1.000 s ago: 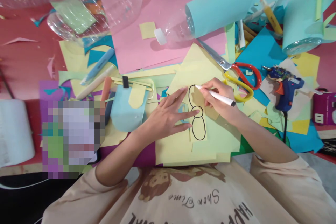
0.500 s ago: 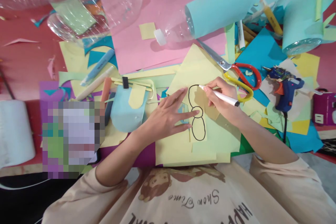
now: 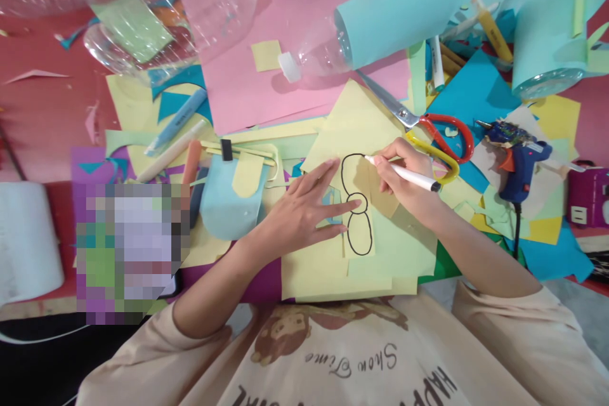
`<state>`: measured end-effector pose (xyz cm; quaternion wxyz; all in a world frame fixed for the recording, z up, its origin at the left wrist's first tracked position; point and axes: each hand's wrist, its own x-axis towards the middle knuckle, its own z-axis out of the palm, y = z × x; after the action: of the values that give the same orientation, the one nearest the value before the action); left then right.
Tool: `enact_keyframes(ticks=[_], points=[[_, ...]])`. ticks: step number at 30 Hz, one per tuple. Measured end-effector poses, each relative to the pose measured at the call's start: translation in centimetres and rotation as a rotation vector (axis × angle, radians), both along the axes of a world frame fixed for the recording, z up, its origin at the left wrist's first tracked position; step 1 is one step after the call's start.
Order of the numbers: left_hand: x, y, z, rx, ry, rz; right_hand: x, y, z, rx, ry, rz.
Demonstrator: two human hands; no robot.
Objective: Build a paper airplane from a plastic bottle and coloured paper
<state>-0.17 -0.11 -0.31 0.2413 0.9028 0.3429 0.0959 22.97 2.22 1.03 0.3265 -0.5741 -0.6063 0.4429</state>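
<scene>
At the far left a white roll (image 3: 29, 241) stands near the table edge. To its right, a blue marker (image 3: 177, 122) lies slanted, and nearer the person is a light blue paper piece (image 3: 233, 206). Next comes the left hand (image 3: 304, 208), palm down with its fingers spread and gripping nothing; two fingertips rest on a pale yellow paper strip (image 3: 361, 228). The strip lies in front of the person on larger yellow and green sheets, its long axis running away from the body. Black lines on it form a small circle between two loops, the far loop open on its right.

The white pen (image 3: 415, 179) is over the strip's far end, its tip at the end of the open line. Its long axis slants: the tip points left and slightly away from the person, the black end right and nearer. The right hand (image 3: 408, 191) has thumb and fingers closed round it. Just beyond that hand lie scissors (image 3: 406, 117), blades pointing away and left. Farther right are a blue glue gun (image 3: 519, 171) and a purple box (image 3: 590, 193).
</scene>
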Motion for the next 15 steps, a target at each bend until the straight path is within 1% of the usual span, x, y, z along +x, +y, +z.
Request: enact_keyframes(ticks=[9, 13, 15], points=[[0.04, 0.07, 0.15, 0.0, 0.026, -0.003, -0.05, 0.19, 0.23, 0.02, 0.002, 0.007], [0.07, 0.11, 0.29, 0.058, 0.037, -0.009, -0.03, 0.13, 0.22, 0.021, 0.005, 0.003], [0.1, 0.19, 0.38, 0.099, 0.053, -0.035, -0.03, 0.09, 0.18, 0.027, 0.0, -0.003]])
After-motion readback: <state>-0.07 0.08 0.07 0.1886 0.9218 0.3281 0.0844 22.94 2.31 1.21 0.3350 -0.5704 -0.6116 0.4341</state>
